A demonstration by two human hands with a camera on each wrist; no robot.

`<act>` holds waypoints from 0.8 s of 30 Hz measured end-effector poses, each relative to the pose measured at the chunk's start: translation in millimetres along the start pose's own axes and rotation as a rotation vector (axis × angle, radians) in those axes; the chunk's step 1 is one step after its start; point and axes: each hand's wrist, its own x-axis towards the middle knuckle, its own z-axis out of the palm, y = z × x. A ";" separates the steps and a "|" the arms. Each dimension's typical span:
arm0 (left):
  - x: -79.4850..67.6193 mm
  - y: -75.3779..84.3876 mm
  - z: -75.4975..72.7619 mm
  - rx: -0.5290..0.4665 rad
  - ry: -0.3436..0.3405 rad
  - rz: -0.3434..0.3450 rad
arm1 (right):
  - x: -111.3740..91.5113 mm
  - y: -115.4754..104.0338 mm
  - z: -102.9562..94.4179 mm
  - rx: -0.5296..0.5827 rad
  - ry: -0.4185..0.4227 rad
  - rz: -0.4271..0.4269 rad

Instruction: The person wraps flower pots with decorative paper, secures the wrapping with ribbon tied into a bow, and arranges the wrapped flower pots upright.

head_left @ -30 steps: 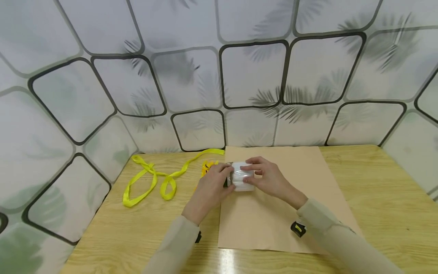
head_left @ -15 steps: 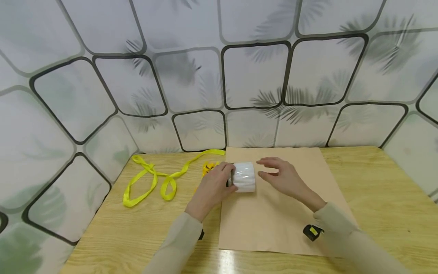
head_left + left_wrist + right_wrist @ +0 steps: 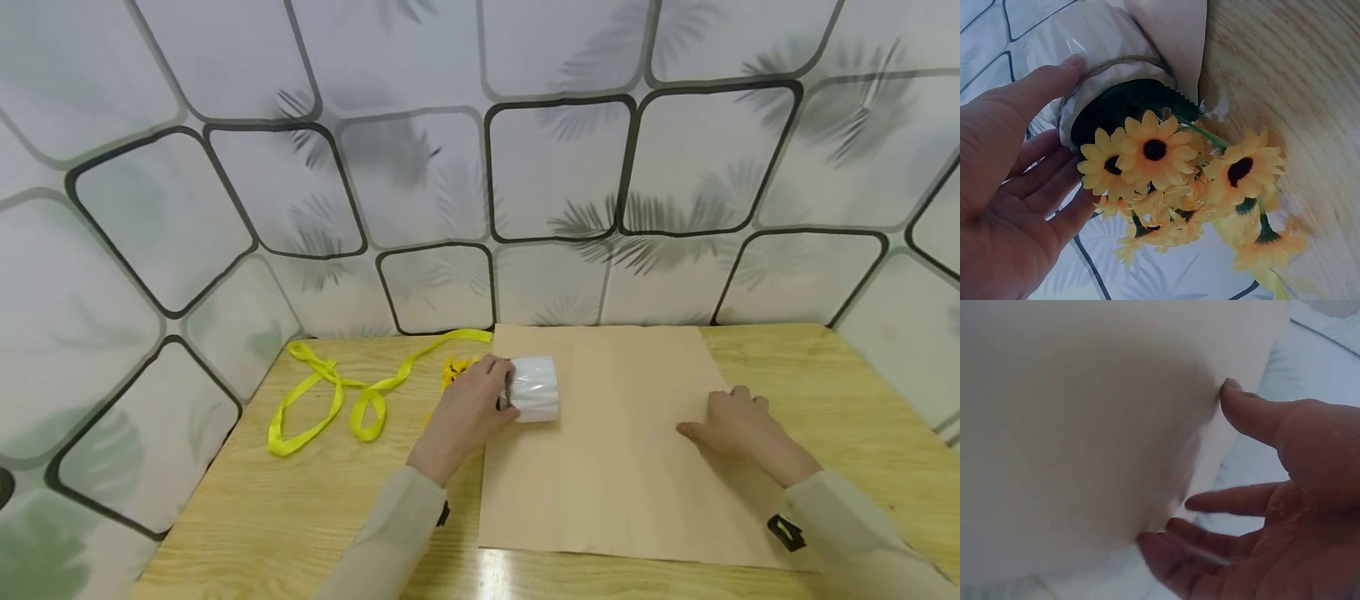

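A white plastic-wrapped pot point(image 3: 536, 388) lies on its side on a sheet of brown kraft paper point(image 3: 600, 475). My left hand point(image 3: 467, 408) grips it near its rim, thumb on one side and fingers on the other. In the left wrist view, twine point(image 3: 1116, 61) circles the pot and yellow artificial flowers point(image 3: 1155, 149) with dark centres stick out of its mouth. Over the paper's right edge is my right hand point(image 3: 742, 427), its thumb and fingers apart. In the right wrist view its fingertips point(image 3: 1154, 540) touch or nearly touch the paper.
A yellow ribbon point(image 3: 367, 425) lies in loose loops on the wooden table point(image 3: 337, 517), left of the paper. Behind and at the sides hangs a patterned backdrop point(image 3: 555, 167), which meets the table's back edge.
My right hand has let go of the pot and moved right and toward me, to the paper's right edge. My left hand keeps holding the pot in nearly the same place.
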 end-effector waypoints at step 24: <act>4.1 -4.8 -0.3 -0.061 -0.069 -0.008 | -1.7 40.6 -7.4 0.140 0.035 0.026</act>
